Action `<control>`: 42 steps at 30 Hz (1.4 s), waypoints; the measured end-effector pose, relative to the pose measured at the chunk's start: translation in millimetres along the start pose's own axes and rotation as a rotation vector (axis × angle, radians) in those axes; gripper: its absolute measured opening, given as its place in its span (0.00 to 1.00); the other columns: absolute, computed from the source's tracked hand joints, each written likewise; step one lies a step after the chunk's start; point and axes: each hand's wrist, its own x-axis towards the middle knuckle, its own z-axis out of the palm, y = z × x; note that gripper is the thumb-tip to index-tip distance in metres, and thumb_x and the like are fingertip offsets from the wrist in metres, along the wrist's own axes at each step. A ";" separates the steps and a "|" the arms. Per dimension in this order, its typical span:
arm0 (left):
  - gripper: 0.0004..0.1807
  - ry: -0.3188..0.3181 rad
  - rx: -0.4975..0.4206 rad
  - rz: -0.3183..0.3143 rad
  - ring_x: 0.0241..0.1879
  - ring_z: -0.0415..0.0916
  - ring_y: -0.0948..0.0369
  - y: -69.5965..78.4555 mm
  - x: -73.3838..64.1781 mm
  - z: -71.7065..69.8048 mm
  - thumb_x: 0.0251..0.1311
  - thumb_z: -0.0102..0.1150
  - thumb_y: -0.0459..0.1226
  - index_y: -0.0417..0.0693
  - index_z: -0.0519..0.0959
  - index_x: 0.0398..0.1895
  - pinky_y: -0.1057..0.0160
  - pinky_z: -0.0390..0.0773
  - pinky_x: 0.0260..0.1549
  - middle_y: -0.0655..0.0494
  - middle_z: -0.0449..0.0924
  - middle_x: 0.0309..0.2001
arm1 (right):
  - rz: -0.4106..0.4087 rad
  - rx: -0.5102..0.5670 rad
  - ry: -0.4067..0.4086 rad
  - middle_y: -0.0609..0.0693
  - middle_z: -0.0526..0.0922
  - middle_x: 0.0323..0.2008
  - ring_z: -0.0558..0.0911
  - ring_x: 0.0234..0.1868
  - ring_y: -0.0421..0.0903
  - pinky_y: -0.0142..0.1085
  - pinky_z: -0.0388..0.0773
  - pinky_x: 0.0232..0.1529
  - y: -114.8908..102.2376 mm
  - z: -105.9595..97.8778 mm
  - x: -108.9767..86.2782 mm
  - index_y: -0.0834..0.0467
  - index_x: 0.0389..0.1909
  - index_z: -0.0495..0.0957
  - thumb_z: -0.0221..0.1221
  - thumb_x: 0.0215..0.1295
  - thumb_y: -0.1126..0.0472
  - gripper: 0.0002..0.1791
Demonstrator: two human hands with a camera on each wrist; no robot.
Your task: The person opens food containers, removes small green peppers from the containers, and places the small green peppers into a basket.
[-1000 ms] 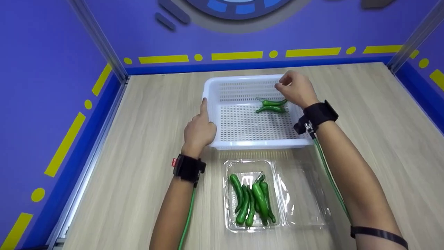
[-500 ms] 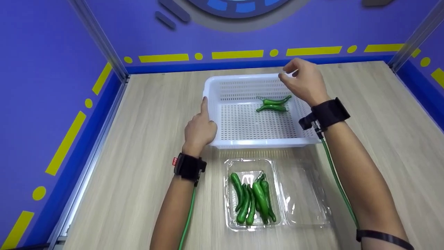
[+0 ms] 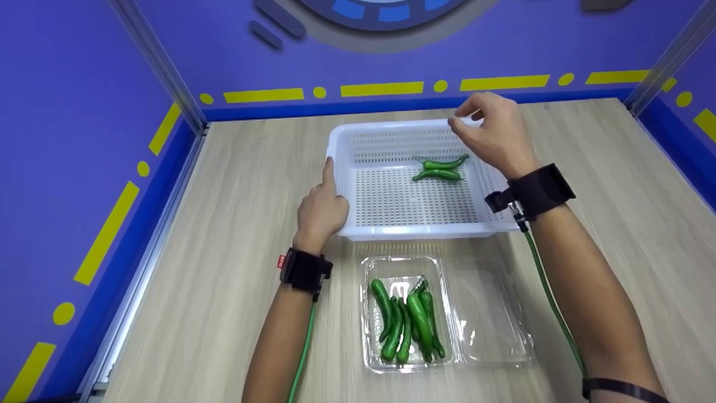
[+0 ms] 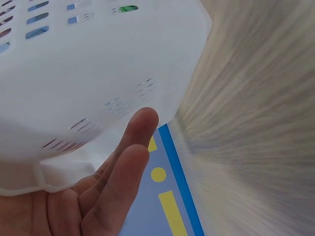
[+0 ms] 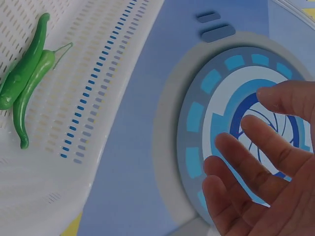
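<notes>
My left hand (image 3: 323, 210) holds the left rim of a white plastic basket (image 3: 403, 230), its index finger lying along the edge. In the left wrist view, fingers (image 4: 140, 128) reach under the rim outside the wall; the thumb is hidden there. My right hand (image 3: 495, 131) hangs over the basket's far right corner, fingers loosely bent and nothing in them, as the right wrist view shows. Two green chili peppers (image 3: 439, 175) lie side by side inside the basket, below and left of that hand. Several more chili peppers (image 3: 419, 322) lie in a clear plastic clamshell box (image 3: 366, 336).
The clamshell's open lid (image 3: 492, 319) lies flat to the right of its tray, just in front of the basket. Everything stands on a wood-grain table (image 3: 240, 168). Blue panels with yellow marks (image 3: 380, 89) close off the back and sides. A green cable runs along each forearm.
My right hand has moved up, back and slightly right, away from the two chili peppers in the basket. My left hand and the basket look unmoved. The last half second shows little movement.
</notes>
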 end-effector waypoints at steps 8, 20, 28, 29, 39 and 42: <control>0.45 -0.010 0.013 0.001 0.28 0.78 0.52 -0.1 -1.9 3.7 0.62 0.42 0.33 0.53 0.42 0.84 0.55 0.69 0.24 0.47 0.82 0.36 | -0.051 0.077 0.135 0.55 0.87 0.40 0.82 0.45 0.51 0.41 0.70 0.47 -5.8 -7.9 -19.6 0.59 0.37 0.86 0.63 0.68 0.54 0.12; 0.45 -0.021 0.031 0.007 0.28 0.77 0.52 1.4 -1.3 2.6 0.62 0.42 0.34 0.54 0.41 0.84 0.55 0.68 0.24 0.47 0.81 0.35 | -0.177 0.229 0.254 0.53 0.88 0.37 0.80 0.42 0.36 0.29 0.70 0.45 -28.8 -23.5 -56.8 0.63 0.36 0.86 0.66 0.63 0.64 0.05; 0.45 -0.024 0.021 -0.001 0.28 0.75 0.52 1.5 -0.4 1.9 0.62 0.41 0.33 0.54 0.41 0.84 0.55 0.67 0.24 0.47 0.80 0.34 | -0.229 0.295 0.259 0.56 0.87 0.37 0.80 0.44 0.33 0.30 0.70 0.47 -55.3 -28.6 -80.0 0.65 0.36 0.85 0.66 0.60 0.69 0.05; 0.45 -0.023 0.019 -0.001 0.28 0.76 0.52 1.2 -0.3 2.0 0.62 0.41 0.33 0.54 0.41 0.84 0.55 0.67 0.24 0.47 0.80 0.35 | -0.232 0.289 0.253 0.55 0.87 0.37 0.80 0.44 0.34 0.30 0.70 0.47 -56.3 -28.2 -80.8 0.65 0.37 0.85 0.66 0.60 0.69 0.05; 0.45 -0.016 0.017 -0.008 0.30 0.77 0.51 -0.7 -0.1 -1.0 0.62 0.41 0.33 0.54 0.41 0.84 0.54 0.68 0.26 0.47 0.80 0.35 | -0.296 0.252 0.206 0.52 0.88 0.40 0.79 0.45 0.41 0.29 0.67 0.48 -56.5 -25.4 -87.8 0.60 0.39 0.86 0.69 0.58 0.67 0.08; 0.45 -0.018 0.016 -0.008 0.30 0.77 0.51 -0.5 0.3 -0.5 0.62 0.41 0.33 0.54 0.41 0.84 0.53 0.69 0.26 0.47 0.81 0.35 | -0.320 0.249 0.182 0.51 0.88 0.40 0.79 0.44 0.44 0.31 0.68 0.49 -57.3 -24.8 -92.0 0.59 0.39 0.86 0.69 0.58 0.66 0.08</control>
